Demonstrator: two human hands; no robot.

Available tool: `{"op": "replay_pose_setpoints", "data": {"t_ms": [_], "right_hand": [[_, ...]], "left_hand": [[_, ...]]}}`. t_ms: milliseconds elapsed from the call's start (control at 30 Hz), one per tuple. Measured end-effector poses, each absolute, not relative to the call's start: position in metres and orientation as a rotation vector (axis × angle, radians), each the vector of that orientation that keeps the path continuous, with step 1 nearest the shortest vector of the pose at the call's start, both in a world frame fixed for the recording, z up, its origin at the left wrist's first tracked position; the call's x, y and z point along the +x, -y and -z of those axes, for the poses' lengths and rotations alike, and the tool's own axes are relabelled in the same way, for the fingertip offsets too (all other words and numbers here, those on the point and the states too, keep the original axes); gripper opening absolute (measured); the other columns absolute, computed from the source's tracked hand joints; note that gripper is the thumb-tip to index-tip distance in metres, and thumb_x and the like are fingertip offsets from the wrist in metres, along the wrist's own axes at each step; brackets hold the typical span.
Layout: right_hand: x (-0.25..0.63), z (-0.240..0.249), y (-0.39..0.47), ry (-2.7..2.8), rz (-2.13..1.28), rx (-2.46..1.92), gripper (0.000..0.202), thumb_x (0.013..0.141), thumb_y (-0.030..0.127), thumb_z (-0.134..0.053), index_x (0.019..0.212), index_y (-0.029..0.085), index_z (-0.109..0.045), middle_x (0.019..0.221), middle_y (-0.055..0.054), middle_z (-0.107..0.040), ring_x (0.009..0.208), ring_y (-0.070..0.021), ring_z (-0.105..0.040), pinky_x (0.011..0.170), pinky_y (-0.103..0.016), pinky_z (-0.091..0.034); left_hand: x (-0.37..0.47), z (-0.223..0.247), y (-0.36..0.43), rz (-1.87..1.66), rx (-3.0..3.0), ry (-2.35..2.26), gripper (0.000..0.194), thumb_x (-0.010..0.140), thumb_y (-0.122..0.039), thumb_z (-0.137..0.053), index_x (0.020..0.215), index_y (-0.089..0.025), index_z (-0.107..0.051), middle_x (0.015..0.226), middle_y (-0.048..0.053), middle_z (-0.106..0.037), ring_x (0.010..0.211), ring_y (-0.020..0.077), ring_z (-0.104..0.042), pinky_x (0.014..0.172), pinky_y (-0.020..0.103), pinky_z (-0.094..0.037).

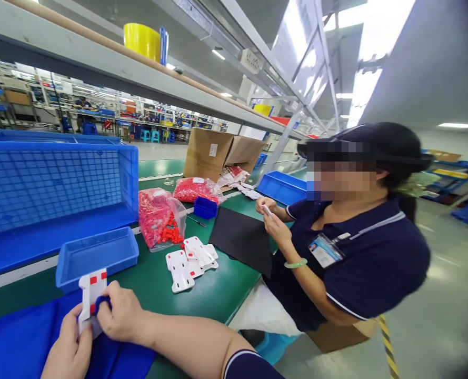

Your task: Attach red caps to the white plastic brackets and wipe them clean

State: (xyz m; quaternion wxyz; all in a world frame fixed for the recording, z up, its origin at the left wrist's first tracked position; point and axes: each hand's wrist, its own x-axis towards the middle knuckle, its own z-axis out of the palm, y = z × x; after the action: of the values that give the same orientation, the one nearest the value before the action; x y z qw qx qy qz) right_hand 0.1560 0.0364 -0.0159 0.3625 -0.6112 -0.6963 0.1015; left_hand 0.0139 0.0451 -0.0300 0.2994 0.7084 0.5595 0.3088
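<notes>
My left hand (pixel 70 342) grips a white plastic plate (pixel 93 289) with red inserts, holding it upright by its lower end. My right hand (pixel 121 310) is closed at the plate's right edge, its fingers curled against it beside a red insert. Something dark blue, perhaps a finger wrap, circles one of its digits. Below both hands lies a blue cloth (pixel 20 337). Several similar white plates (pixel 180 271) with red inserts are piled on the green table (pixel 213 297). A clear bag of red plastic pieces (pixel 162 221) stands behind the pile.
A shallow blue tray (pixel 99 255) and a large blue crate (pixel 129 184) stand at left. Further back are another red-filled bag (pixel 198 189), a small blue bin (pixel 205 208) and a cardboard box (pixel 206 155). At right, a co-worker (pixel 360 263) handles a small white part by a black mat (pixel 241 237).
</notes>
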Motion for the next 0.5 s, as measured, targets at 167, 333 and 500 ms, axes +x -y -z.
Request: {"op": "replay_pose_setpoints", "data": {"t_ms": [167, 333, 500], "right_hand": [[0.175, 0.014, -0.025, 1.646, -0.387, -1.454, 0.018, 0.08, 0.021, -0.037, 0.091, 0.021, -0.051, 0.075, -0.002, -0.06, 0.068, -0.0167, -0.058, 0.064, -0.027, -0.045], [0.196, 0.029, -0.028, 1.722, -0.195, -1.546, 0.034, 0.077, 0.026, -0.042, 0.109, 0.018, -0.046, 0.096, -0.009, -0.054, 0.085, -0.0223, -0.055, 0.074, -0.037, -0.047], [0.198, 0.038, -0.022, 1.869, -0.071, -1.487, 0.023, 0.081, 0.029, -0.041, 0.1, 0.019, -0.049, 0.097, -0.009, -0.052, 0.09, -0.0225, -0.055, 0.075, -0.036, -0.048]], "left_hand": [[0.002, 0.015, -0.037, -1.109, 1.498, -1.422, 0.039, 0.072, -0.036, -0.049, 0.106, -0.018, -0.052, 0.103, 0.008, -0.062, 0.09, 0.0241, -0.059, 0.078, 0.034, -0.045], [0.003, -0.013, -0.018, -1.377, 1.313, -1.341, 0.028, 0.071, -0.022, -0.049, 0.098, -0.02, -0.06, 0.097, 0.004, -0.065, 0.089, 0.0208, -0.057, 0.081, 0.031, -0.043], [-0.017, -0.05, 0.001, -1.449, 1.387, -1.379, 0.029, 0.074, -0.02, -0.048, 0.1, -0.021, -0.061, 0.098, 0.003, -0.065, 0.089, 0.019, -0.058, 0.079, 0.029, -0.044]]}}
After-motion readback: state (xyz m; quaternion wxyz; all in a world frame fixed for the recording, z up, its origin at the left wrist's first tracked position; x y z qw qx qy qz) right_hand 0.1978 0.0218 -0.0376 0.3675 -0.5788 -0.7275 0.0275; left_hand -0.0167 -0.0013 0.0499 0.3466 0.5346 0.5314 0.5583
